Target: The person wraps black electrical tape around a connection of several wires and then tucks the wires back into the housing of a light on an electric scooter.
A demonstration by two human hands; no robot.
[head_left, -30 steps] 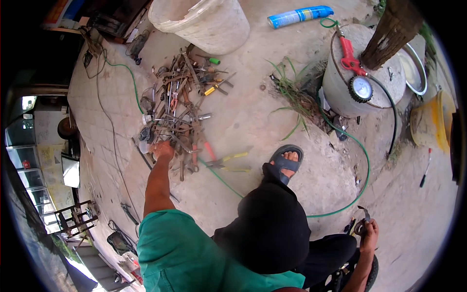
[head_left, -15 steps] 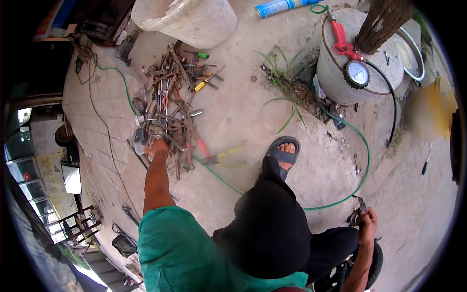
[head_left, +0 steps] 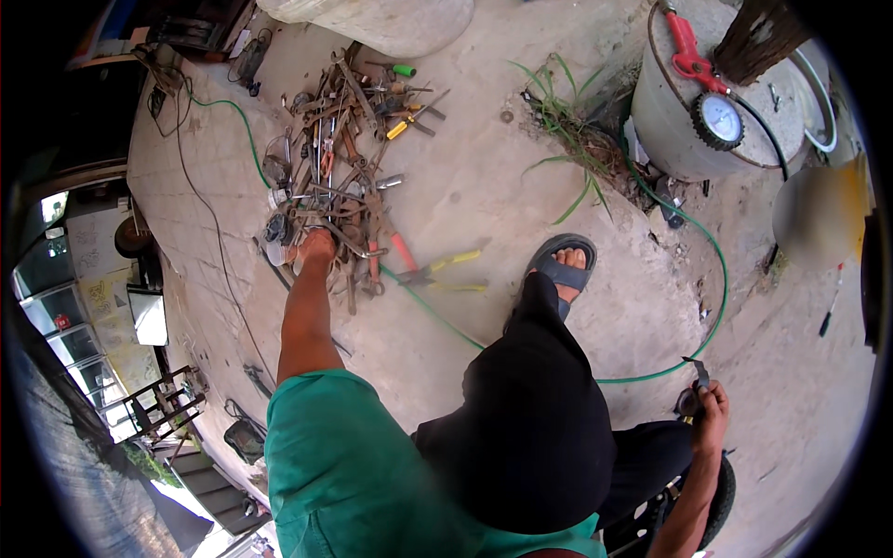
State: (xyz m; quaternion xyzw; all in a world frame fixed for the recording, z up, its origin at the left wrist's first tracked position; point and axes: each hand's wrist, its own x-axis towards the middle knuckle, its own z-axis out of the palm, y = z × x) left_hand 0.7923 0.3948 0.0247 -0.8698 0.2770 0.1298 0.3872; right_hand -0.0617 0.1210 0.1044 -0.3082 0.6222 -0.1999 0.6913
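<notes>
The left hand (head_left: 316, 246) reaches down to the lower end of a jumbled pile of rusty brown and silver metal hand tools (head_left: 352, 153) on the grey concrete floor (head_left: 465, 205); its fingertips are hidden, so whether they grip anything cannot be told. Well apart on the right, the right hand (head_left: 713, 409) has its fingers pinched on a dark, round, roll-like object with a loose flat strip (head_left: 688, 402), held above the floor, the strip pointing up beside the fingers. A screwdriver with a yellow handle (head_left: 398, 128) lies at the pile's right edge. Yellow-handled pliers with dark jaws (head_left: 430, 272) lie near its lower right, handles spread. A thin green hose (head_left: 642, 378) curves across the floor.
</notes>
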